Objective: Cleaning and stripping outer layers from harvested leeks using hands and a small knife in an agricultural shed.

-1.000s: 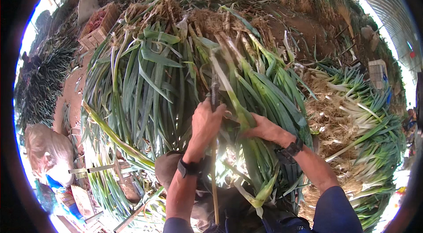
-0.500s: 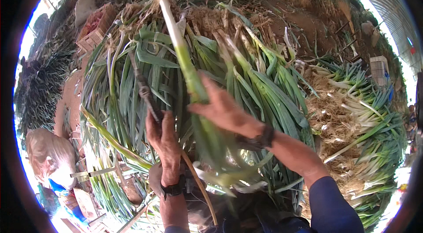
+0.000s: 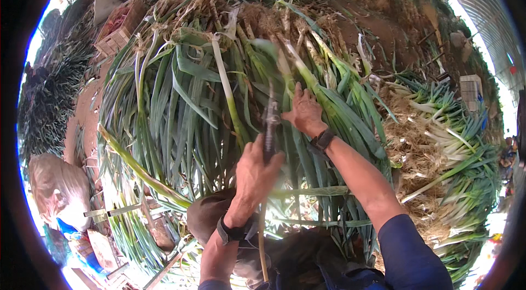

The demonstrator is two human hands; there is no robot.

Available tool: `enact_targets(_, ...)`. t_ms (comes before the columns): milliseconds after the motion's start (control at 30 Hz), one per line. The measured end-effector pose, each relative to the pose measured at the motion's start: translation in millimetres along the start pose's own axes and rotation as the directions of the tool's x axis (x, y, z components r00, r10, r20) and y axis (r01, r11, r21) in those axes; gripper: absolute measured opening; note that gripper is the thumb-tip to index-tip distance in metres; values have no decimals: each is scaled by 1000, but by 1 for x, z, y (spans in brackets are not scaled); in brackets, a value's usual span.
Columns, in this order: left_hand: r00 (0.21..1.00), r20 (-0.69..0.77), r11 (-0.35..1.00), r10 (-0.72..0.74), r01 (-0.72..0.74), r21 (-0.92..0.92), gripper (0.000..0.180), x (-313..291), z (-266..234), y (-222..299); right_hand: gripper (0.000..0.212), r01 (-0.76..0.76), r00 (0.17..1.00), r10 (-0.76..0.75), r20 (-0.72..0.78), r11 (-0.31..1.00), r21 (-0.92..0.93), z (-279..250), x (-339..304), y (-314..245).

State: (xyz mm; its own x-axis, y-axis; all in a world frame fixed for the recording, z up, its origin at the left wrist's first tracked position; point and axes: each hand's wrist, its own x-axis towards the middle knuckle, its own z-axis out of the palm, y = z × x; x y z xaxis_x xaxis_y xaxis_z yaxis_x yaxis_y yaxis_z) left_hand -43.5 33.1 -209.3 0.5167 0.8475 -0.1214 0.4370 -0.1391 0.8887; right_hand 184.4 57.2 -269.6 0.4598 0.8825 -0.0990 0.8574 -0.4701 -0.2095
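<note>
My left hand (image 3: pixel 257 166) is wrapped round a slim dark tool (image 3: pixel 270 125) that looks like an air blow gun, its thin tip pointing away from me. A tan hose (image 3: pixel 262 246) runs down from it toward my lap. Farther right, my right hand (image 3: pixel 306 110) reaches over the leeks, thumb and fingers apart, against a green-stemmed leek (image 3: pixel 307 76). Whether its fingertips press on a stalk is hard to see. A leek with a clean white shank (image 3: pixel 220 62) lies on the broad leek pile (image 3: pixel 186 109), left of my right hand. A pale leaf (image 3: pixel 265 46) near the tool tip is blurred.
Rooted leeks (image 3: pixel 427 142) are heaped along the right side. A crate (image 3: pixel 119 27) stands at far left and a pale plastic basket (image 3: pixel 471 88) at far right. A pale sack (image 3: pixel 60 188) sits at near left. My knee (image 3: pixel 211 216) borders the pile.
The white-shanked leek, upright at my right hand before, now lies on the pile. My right hand has moved right and away from it. My left hand has swung right with the tool.
</note>
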Motion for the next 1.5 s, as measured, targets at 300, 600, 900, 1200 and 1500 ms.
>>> enact_targets(300, 980, 197, 997, 39, -24, -77, 50, -12, 10, 9, 91, 46, 998, -45, 42, 999, -10, -25, -33, 25)
enact_targets(600, 968, 245, 998, 58, -50, -37, 45, -12, 23, 14, 55, -87, 985, -45, 165, 698, 711, -25, -90, 64)
enact_targets(900, 971, 238, 1000, 11, -9, -9, 55, -35, 20, 29, 56, -400, 910, 7, 415, 283, 872, -66, -98, 94)
enact_targets(1200, 966, 259, 999, -21, 30, -28, 54, -18, 25, 29, 61, -376, 922, 17, 386, 271, 886, -76, -135, 95)
enact_targets(1500, 936, 336, 895, -107, 238, -378, 30, -46, 24, 28, 61, -340, 940, 15, 340, -6, 940, -49, -110, 91)
